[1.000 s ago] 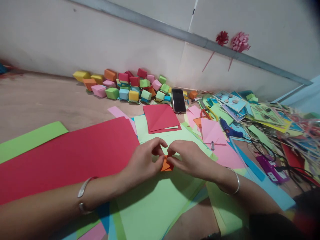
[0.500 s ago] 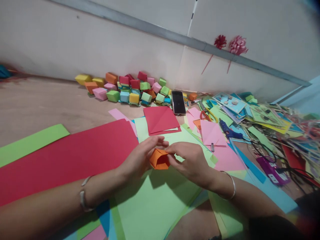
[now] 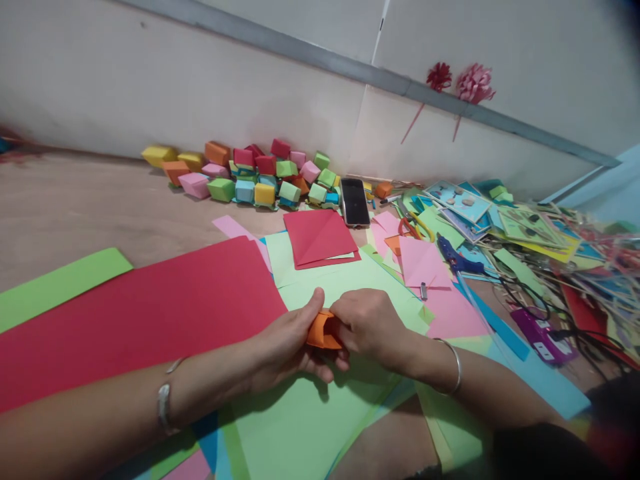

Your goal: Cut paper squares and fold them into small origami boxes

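Note:
A small orange folded paper box (image 3: pixel 320 333) is held between my two hands above light green paper sheets (image 3: pixel 300 420). Its open side faces me and to the right. My left hand (image 3: pixel 293 337) cradles it from the left, thumb raised and fingers curled beneath. On the other side, my right hand (image 3: pixel 370 327) grips the box's edge, its fingertips partly hidden at the opening. Just beyond lie folded red paper squares (image 3: pixel 320 237). A large red sheet (image 3: pixel 190 300) spreads out to the left.
Several coloured paper boxes (image 3: pixel 245 173) pile against the wall, beside a phone (image 3: pixel 355 202). To the right lie scissors (image 3: pixel 417 227), a blue glue gun (image 3: pixel 460 259), a purple power strip (image 3: pixel 541 340) with cables, and pink paper (image 3: pixel 425 262). A green strip (image 3: pixel 65 277) edges the left.
My left hand has turned, its thumb now up and fingers under the orange box. The box has tilted and shifted slightly right and down. My right fingers have moved to its opening.

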Demonstrator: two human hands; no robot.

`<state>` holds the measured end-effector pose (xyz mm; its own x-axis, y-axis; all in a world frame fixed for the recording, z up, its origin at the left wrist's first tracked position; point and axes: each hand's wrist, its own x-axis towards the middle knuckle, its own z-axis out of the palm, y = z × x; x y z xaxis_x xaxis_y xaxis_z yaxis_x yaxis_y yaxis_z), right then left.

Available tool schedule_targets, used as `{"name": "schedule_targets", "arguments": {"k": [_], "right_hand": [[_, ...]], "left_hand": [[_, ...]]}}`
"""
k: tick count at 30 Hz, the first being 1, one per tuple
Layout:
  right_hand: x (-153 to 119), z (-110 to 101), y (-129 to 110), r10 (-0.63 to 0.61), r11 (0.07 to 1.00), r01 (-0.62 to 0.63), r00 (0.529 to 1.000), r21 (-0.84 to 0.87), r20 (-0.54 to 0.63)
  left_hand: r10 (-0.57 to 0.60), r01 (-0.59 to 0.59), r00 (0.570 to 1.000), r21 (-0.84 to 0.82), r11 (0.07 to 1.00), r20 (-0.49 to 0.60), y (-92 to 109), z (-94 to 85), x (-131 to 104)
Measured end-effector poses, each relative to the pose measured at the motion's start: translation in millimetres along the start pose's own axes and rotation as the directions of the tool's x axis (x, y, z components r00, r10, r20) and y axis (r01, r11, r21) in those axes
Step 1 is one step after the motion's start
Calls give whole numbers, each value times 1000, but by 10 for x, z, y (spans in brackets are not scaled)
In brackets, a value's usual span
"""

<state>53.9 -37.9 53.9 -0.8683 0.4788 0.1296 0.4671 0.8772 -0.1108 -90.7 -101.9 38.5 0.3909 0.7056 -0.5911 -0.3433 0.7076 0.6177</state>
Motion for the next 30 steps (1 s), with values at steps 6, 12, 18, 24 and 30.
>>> {"name": "schedule_targets", "arguments": {"k": [6, 12, 18, 24, 30], "right_hand": [[19, -75, -4, -12, 993, 24, 995, -119, 99], [-13, -117, -34, -177, 975, 182, 983, -130, 47], [-76, -30, -15, -304, 935, 282, 950, -214, -75], [-15, -130, 24, -124, 982, 143, 980, -120, 158], [43, -126, 37, 40, 999, -41, 968, -3, 248]], "left_hand": [[-2, 2, 1000, 15, 1000, -24, -7, -10, 5], [30, -30, 999, 42, 999, -14, -7, -8, -16], [-28, 31, 999, -75, 997, 44, -37, 30, -12], [64, -63, 998, -151, 986, 2, -45, -14, 21], [69, -66, 997, -83, 994, 30, -69, 1, -2]]}}
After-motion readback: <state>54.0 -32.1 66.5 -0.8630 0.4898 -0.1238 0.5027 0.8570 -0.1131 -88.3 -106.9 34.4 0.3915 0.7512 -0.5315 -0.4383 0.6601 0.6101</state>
